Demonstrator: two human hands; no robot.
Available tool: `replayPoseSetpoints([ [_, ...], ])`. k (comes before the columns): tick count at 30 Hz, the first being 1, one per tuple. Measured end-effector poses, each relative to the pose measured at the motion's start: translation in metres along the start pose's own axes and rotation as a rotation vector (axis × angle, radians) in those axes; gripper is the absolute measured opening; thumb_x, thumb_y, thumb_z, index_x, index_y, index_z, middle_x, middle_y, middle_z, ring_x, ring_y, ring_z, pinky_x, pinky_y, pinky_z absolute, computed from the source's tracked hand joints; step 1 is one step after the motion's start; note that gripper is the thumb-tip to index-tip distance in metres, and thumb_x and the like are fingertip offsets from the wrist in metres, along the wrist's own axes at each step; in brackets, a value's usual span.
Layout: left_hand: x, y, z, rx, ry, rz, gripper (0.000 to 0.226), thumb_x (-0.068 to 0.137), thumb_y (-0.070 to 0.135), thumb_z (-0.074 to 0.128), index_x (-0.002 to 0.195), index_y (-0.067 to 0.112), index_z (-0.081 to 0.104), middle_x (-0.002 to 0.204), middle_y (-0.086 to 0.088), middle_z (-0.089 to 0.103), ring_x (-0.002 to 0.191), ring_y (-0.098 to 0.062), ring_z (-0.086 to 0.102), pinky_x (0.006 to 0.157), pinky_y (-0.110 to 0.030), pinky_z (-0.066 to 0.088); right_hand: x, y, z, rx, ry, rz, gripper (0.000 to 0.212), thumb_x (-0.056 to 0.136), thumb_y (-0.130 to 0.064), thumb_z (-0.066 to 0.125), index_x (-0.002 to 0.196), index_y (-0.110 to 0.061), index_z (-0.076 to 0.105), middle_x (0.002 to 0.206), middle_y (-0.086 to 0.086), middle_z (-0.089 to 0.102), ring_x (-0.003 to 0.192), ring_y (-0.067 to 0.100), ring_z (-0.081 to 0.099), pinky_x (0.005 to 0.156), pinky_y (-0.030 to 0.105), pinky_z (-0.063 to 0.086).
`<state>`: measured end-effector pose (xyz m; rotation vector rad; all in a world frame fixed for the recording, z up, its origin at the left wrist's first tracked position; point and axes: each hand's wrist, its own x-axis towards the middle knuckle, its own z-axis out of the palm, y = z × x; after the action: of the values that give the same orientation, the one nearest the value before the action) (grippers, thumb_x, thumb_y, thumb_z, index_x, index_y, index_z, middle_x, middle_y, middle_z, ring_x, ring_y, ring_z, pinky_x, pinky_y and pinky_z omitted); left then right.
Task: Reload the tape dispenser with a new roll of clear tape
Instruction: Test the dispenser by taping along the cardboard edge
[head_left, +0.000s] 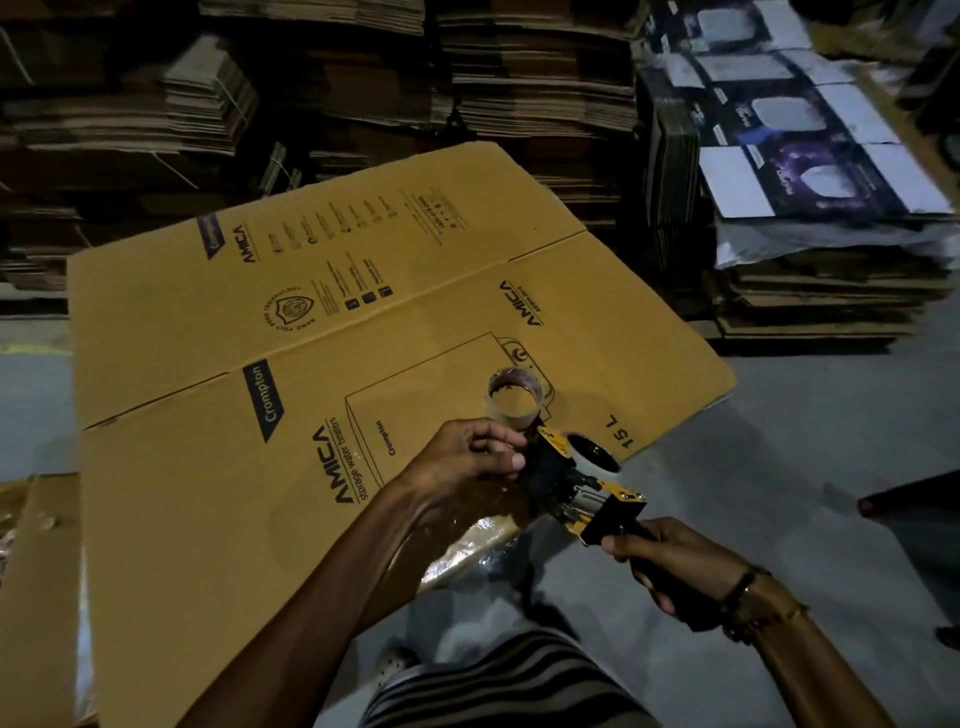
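My striped grey trouser leg (498, 680) sits lowest in view, and just above it my right hand (675, 564) is wrapped tight round the black handle of the yellow-and-black tape dispenser (576, 483), while my left hand (467, 462) pinches its front by the clear tape roll (514, 397) at the far end. To do this well I'd keep the handle steady and seat the roll square on its hub — then thread the tape end. The flattened brown cardboard carton (260, 519) beneath reads "Crompton", "AMICA storage water heaters" and "15 L".

Yellow-and-black tape dispenser (569, 486) is hanging tilted over the flattened carton's near right corner, a near-empty cardboard core (515, 397) sitting at its far end.
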<state>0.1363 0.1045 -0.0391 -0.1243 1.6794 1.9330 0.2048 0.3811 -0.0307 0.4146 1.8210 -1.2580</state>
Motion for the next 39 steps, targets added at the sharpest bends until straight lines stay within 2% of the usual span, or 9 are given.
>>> replayPoseSetpoints([
  [7, 0.010, -0.002, -0.002, 0.097, -0.212, -0.105, 0.013, 0.083, 0.001, 0.073, 0.086, 0.014, 0.071, 0.091, 0.000, 0.070, 0.087, -0.016, 0.063, 0.080, -0.033, 0.052, -0.013, 0.010, -0.006, -0.043, 0.099, -0.090, 0.019, 0.094, -0.024, 0.067, 0.110, -0.015, 0.068, 0.051, 0.003, 0.048, 0.038, 0.021, 0.052, 0.047, 0.026, 0.042],
  [10, 0.022, -0.010, -0.005, 0.134, -0.278, -0.184, 0.012, 0.084, 0.002, 0.072, 0.087, 0.014, 0.071, 0.094, -0.001, 0.071, 0.076, -0.013, 0.061, 0.065, -0.025, 0.050, -0.015, 0.021, -0.007, -0.111, 0.215, -0.161, 0.022, 0.090, -0.029, 0.071, 0.112, -0.026, 0.068, 0.048, 0.001, 0.054, 0.041, 0.021, 0.057, 0.049, 0.027, 0.047],
  [14, 0.044, -0.021, 0.000, 0.194, -0.232, -0.226, 0.012, 0.086, -0.002, 0.069, 0.090, 0.009, 0.070, 0.090, -0.007, 0.070, 0.061, -0.009, 0.060, 0.054, -0.018, 0.051, -0.007, 0.033, -0.007, -0.062, 0.409, -0.241, 0.034, 0.083, -0.023, 0.080, 0.112, -0.025, 0.062, 0.084, 0.011, 0.072, 0.049, 0.027, 0.068, 0.048, 0.033, 0.053],
  [18, 0.057, -0.037, 0.013, 0.378, -0.144, -0.019, 0.014, 0.089, -0.009, 0.062, 0.089, 0.004, 0.068, 0.084, -0.006, 0.068, 0.069, -0.011, 0.064, 0.063, -0.021, 0.055, 0.010, 0.047, -0.009, -0.146, 0.552, -0.336, 0.038, 0.082, -0.024, 0.081, 0.109, -0.026, 0.053, 0.076, 0.007, 0.072, 0.048, 0.025, 0.069, 0.052, 0.046, 0.059],
  [21, 0.068, -0.047, 0.018, 0.560, -0.065, 0.136, 0.024, 0.085, -0.010, 0.066, 0.081, 0.014, 0.068, 0.084, 0.001, 0.066, 0.080, -0.001, 0.066, 0.077, -0.021, 0.053, 0.025, 0.061, -0.011, -0.355, 0.634, -0.435, 0.045, 0.084, -0.036, 0.078, 0.117, -0.030, 0.048, 0.081, -0.007, 0.072, 0.056, 0.011, 0.068, 0.056, 0.041, 0.057],
  [24, 0.084, -0.058, 0.017, 0.686, 0.006, 0.210, 0.018, 0.084, 0.011, 0.069, 0.077, 0.027, 0.068, 0.091, -0.006, 0.065, 0.091, -0.023, 0.065, 0.086, -0.046, 0.054, 0.039, 0.071, -0.016, -0.479, 0.720, -0.522, 0.042, 0.085, -0.036, 0.076, 0.111, -0.026, 0.046, 0.091, -0.003, 0.071, 0.076, 0.021, 0.068, 0.060, 0.039, 0.054],
  [26, 0.093, -0.063, 0.017, 0.745, 0.022, 0.234, 0.003, 0.081, 0.024, 0.065, 0.079, 0.026, 0.065, 0.093, -0.008, 0.065, 0.091, -0.028, 0.064, 0.083, -0.049, 0.053, 0.046, 0.074, -0.020, -0.501, 0.757, -0.560, 0.040, 0.085, -0.031, 0.076, 0.109, -0.026, 0.045, 0.091, -0.002, 0.071, 0.076, 0.021, 0.068, 0.058, 0.038, 0.052],
  [31, 0.115, -0.078, 0.022, 0.899, 0.076, 0.328, 0.010, 0.085, 0.024, 0.063, 0.090, 0.017, 0.058, 0.092, -0.004, 0.065, 0.085, -0.026, 0.063, 0.071, -0.050, 0.052, 0.060, 0.084, -0.031, -0.577, 0.778, -0.638, 0.034, 0.085, -0.028, 0.067, 0.108, -0.027, 0.042, 0.081, 0.002, 0.066, 0.065, 0.025, 0.063, 0.050, 0.030, 0.041],
  [39, 0.128, -0.092, 0.023, 1.197, 0.092, 0.451, 0.012, 0.088, 0.017, 0.067, 0.095, 0.008, 0.067, 0.105, -0.006, 0.057, 0.095, -0.026, 0.057, 0.066, -0.030, 0.036, 0.078, 0.094, -0.046, -0.564, 0.720, -0.560, 0.042, 0.086, -0.022, 0.067, 0.122, -0.022, 0.045, 0.093, 0.007, 0.070, 0.076, 0.027, 0.065, 0.058, 0.031, 0.042],
])
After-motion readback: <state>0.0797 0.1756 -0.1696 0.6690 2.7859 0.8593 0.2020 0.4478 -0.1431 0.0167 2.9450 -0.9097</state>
